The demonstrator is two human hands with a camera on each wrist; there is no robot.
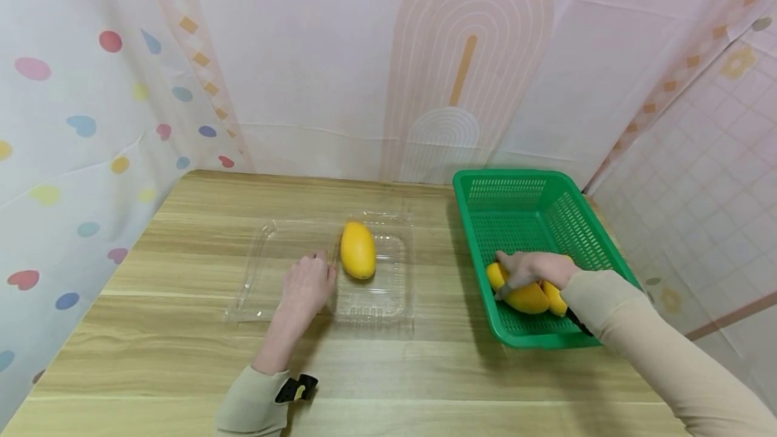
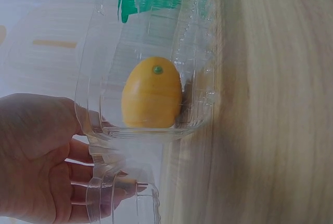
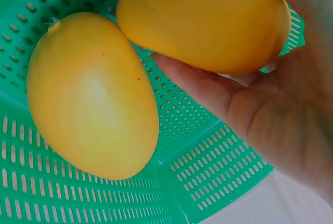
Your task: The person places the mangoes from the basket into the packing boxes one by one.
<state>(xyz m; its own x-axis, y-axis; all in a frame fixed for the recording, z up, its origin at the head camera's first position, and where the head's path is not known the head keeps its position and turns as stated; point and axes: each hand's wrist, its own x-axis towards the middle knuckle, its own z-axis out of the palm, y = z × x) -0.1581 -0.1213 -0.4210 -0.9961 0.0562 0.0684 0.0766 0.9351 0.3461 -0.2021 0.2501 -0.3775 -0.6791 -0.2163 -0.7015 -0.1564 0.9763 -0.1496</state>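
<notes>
A clear plastic clamshell container lies opened out on the table, with one yellow mango in its right half. My left hand grips the container's edge near the fold, just left of that mango; in the left wrist view, the thumb is at the wall and the other fingers show partly through the plastic. Inside the green basket, my right hand holds a mango between thumb and fingers. A second basket mango lies close beside it.
The basket stands at the right of the wooden table, its high slotted walls around the right hand. A patterned cloth backdrop rises behind the table and along both sides.
</notes>
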